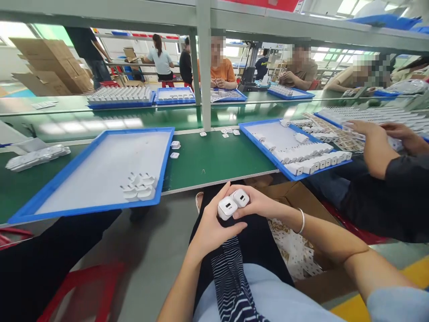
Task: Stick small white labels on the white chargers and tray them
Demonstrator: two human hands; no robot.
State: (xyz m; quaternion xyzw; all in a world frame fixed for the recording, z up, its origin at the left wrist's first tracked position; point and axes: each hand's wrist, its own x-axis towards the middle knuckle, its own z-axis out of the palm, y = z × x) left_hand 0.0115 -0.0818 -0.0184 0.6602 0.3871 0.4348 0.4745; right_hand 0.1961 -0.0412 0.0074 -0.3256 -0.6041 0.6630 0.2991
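Note:
Two white charger-like blocks, a left one (227, 208) and a right one (240, 197), are held side by side above my lap, their faces with port slots turned up. My left hand (209, 226) is wrapped round the left block, its thumb stretched out below. My right hand (256, 202) grips the right block between its fingers. Ahead on the left, a blue-rimmed tray (97, 212) bears several white plug pieces (139, 188) at its near right corner. The right blue-rimmed tray (291, 175) holds rows of similar white blocks (317, 164).
Small white pieces (174, 155) lie on the green table (208, 156) between the trays. A co-worker's hands (375, 134) work at the right. An open cardboard box (311, 205) stands beside my legs. A metal post (205, 67) rises behind the table. Bagged items (36, 156) lie far left.

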